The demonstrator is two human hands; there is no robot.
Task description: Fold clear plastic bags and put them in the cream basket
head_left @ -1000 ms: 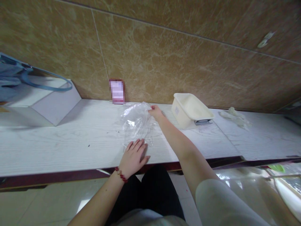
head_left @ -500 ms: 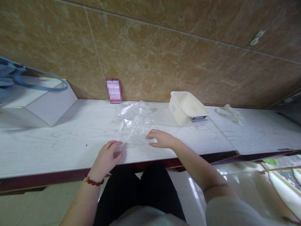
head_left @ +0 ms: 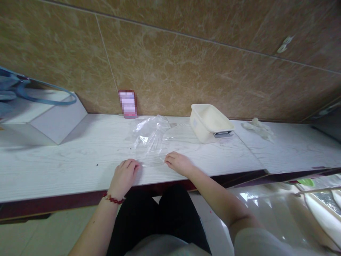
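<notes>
The clear bag (head_left: pixel 151 137) extends beyond both hands (head_left: pixel 124 176) (head_left: pixel 179 163), which pinch its near edge.

L hand (head_left: pixel 124 175) + R hand (head_left: pixel 178 163) | pinching clr bag (head_left: pixel 151 136), nr edge | tub (head_left: pixel 201 128) to R

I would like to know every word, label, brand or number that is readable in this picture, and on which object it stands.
No text can be read.
Phone-like device: its screen is pixelated, unreadable.
Cream bin: the pale patch on its side, perhaps a label, is too blurred.
Clear plastic bag: no print can be made out.
</notes>
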